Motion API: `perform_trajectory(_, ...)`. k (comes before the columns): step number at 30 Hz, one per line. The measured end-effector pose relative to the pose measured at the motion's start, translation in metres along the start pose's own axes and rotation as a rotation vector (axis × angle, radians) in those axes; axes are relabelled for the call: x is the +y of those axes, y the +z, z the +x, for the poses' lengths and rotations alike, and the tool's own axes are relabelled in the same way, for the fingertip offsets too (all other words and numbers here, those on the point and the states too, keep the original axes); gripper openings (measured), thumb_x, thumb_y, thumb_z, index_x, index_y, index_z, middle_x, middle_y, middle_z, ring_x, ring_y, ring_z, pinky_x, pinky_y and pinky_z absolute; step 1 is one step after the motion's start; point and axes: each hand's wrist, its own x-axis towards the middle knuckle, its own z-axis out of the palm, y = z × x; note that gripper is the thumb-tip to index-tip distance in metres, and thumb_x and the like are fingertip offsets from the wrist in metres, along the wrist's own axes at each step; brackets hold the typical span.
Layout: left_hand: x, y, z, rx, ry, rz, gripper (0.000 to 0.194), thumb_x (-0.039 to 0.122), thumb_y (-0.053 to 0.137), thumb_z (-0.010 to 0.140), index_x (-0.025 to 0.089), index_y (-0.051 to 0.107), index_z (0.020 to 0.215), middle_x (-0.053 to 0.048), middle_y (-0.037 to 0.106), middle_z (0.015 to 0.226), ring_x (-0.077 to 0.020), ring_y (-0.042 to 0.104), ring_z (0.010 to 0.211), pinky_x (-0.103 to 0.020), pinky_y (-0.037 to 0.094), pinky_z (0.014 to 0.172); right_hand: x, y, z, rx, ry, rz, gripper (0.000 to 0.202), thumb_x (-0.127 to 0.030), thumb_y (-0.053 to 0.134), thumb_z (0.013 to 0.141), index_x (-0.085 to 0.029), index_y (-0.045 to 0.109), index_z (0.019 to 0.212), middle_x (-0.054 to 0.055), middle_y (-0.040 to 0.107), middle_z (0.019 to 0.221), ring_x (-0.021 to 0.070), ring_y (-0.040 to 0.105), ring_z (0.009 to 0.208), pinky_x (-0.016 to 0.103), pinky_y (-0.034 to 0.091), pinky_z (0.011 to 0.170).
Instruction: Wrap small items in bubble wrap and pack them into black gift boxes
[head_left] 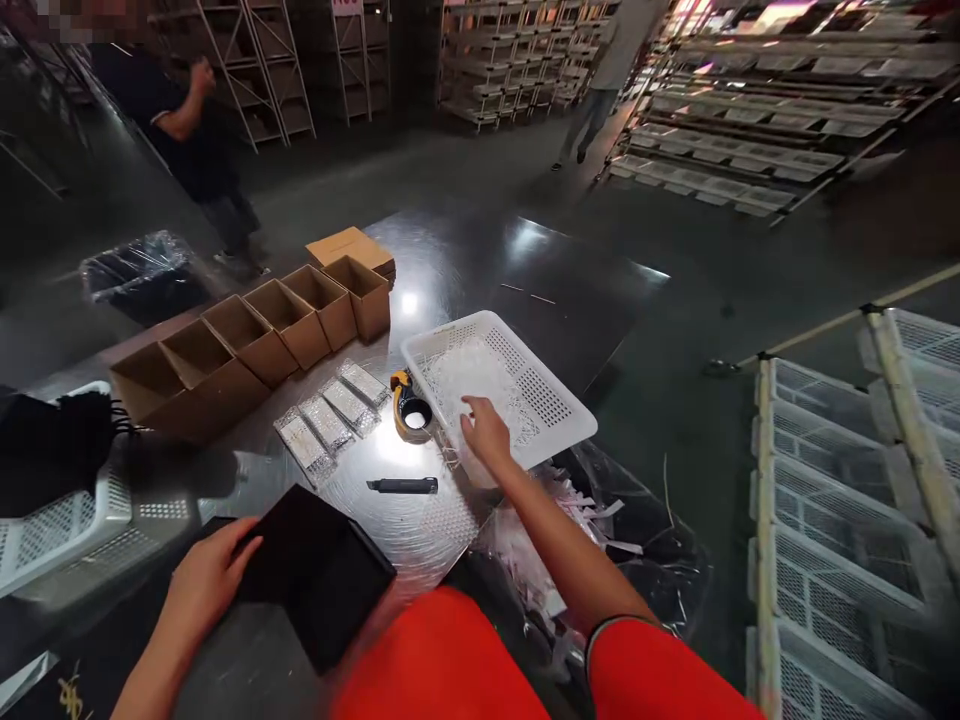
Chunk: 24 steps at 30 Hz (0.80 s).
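Observation:
My left hand (214, 572) grips the edge of a black box (319, 570), which is tilted above the near side of the table. My right hand (486, 432) is over the near rim of a white plastic basket (574, 420), with its fingers apart and nothing visible in them. White shredded paper filler (469, 370) lies in that basket. Between my hands, a black utility knife (403, 486) lies on the shiny table (390, 545). Beside the basket is a tape dispenser (409, 408). Several bubble-wrapped packs (326, 425) lie in a row left of it.
Several open cardboard boxes (259, 335) line the table's left side, with flat cardboard (351, 250) behind. At far left, a white basket (67, 535) holds black items. A lined bin (142, 275) stands beyond. Racks (847, 520) are at right. Two people (187, 130) stand farther off.

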Motion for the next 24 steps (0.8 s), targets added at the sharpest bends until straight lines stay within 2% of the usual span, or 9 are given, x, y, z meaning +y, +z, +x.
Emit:
perform_trajectory(2,0.002,-0.003,-0.005,-0.027,0.038,-0.039,0.038,0.045,0.049,0.08,0.027,0.075,0.102,-0.006,0.078,0.111,-0.0305,0.071,0.103,-0.036,0.055,0.087,0.007,-0.001,0.029,-0.051,0.14,-0.16,0.058,-0.026,0.054,0.09,-0.019,0.044,0.147,0.02,0.047,0.144,0.0299,0.062,0.11,0.04,0.05,0.088)
perform_trajectory(4,0.004,-0.007,-0.007,-0.055,0.07,-0.064,0.038,0.047,0.05,0.081,0.028,0.076,0.102,-0.005,0.078,0.111,-0.0295,0.072,0.103,-0.034,0.055,0.085,0.012,0.007,0.045,-0.143,0.199,-0.26,0.068,-0.028,0.064,0.085,-0.019,0.042,0.149,0.023,0.049,0.141,0.0299,0.065,0.104,0.037,0.05,0.081)
perform_trajectory(7,0.005,-0.013,-0.008,-0.041,0.049,-0.053,0.038,0.046,0.049,0.081,0.028,0.076,0.101,-0.006,0.078,0.109,-0.0295,0.072,0.101,-0.034,0.055,0.085,0.018,0.012,0.052,-0.202,0.147,-0.29,0.04,-0.017,0.061,0.085,-0.014,0.064,0.125,0.019,0.066,0.116,0.0264,0.067,0.096,0.031,0.047,0.076)
perform_trajectory(10,0.005,-0.019,-0.009,0.011,-0.012,-0.015,0.042,0.047,0.046,0.082,0.025,0.075,0.103,-0.007,0.078,0.109,-0.0297,0.072,0.1,-0.035,0.055,0.087,0.029,-0.017,0.061,-0.164,0.092,-0.278,0.023,-0.01,0.052,0.087,-0.012,0.072,0.099,0.016,0.071,0.099,0.0241,0.065,0.095,0.029,0.043,0.077)
perform_trajectory(12,0.002,-0.021,-0.01,0.03,-0.032,0.003,0.044,0.049,0.046,0.08,0.025,0.075,0.103,-0.007,0.078,0.109,-0.0296,0.072,0.099,-0.034,0.055,0.088,0.037,-0.054,0.07,-0.041,0.045,-0.221,0.023,-0.013,0.052,0.086,-0.012,0.072,0.096,0.012,0.071,0.092,0.0217,0.064,0.088,0.028,0.042,0.075)
perform_trajectory(15,-0.007,-0.022,-0.012,0.051,-0.045,0.025,0.045,0.052,0.047,0.08,0.025,0.076,0.101,-0.007,0.079,0.104,-0.029,0.074,0.092,-0.033,0.057,0.081,0.041,-0.112,0.08,0.338,-0.062,0.012,0.025,-0.021,0.053,0.085,-0.011,0.072,0.098,0.006,0.069,0.078,0.0169,0.058,0.071,0.026,0.04,0.066)
perform_trajectory(17,-0.016,-0.02,-0.012,0.084,-0.029,0.028,0.046,0.055,0.048,0.079,0.025,0.076,0.099,-0.007,0.079,0.103,-0.029,0.074,0.09,-0.032,0.058,0.077,0.035,-0.138,0.082,0.548,-0.117,0.13,0.029,-0.024,0.051,0.086,-0.01,0.072,0.099,0.006,0.068,0.075,0.0156,0.055,0.066,0.025,0.039,0.062)
perform_trajectory(19,-0.023,-0.018,-0.011,0.128,-0.001,0.015,0.044,0.055,0.049,0.078,0.025,0.077,0.093,-0.007,0.079,0.101,-0.0295,0.075,0.091,-0.031,0.058,0.077,0.023,-0.151,0.081,0.506,-0.153,0.08,0.025,-0.022,0.053,0.084,-0.011,0.074,0.092,0.005,0.067,0.07,0.0158,0.055,0.064,0.024,0.038,0.06)
perform_trajectory(24,-0.03,-0.013,-0.007,0.156,0.079,-0.026,0.041,0.053,0.05,0.077,0.025,0.078,0.088,-0.006,0.08,0.098,-0.0291,0.075,0.092,-0.032,0.059,0.081,-0.008,-0.166,0.087,0.186,-0.263,-0.27,0.015,-0.011,0.062,0.075,-0.016,0.076,0.075,0.004,0.069,0.069,0.0163,0.061,0.067,0.024,0.037,0.062)
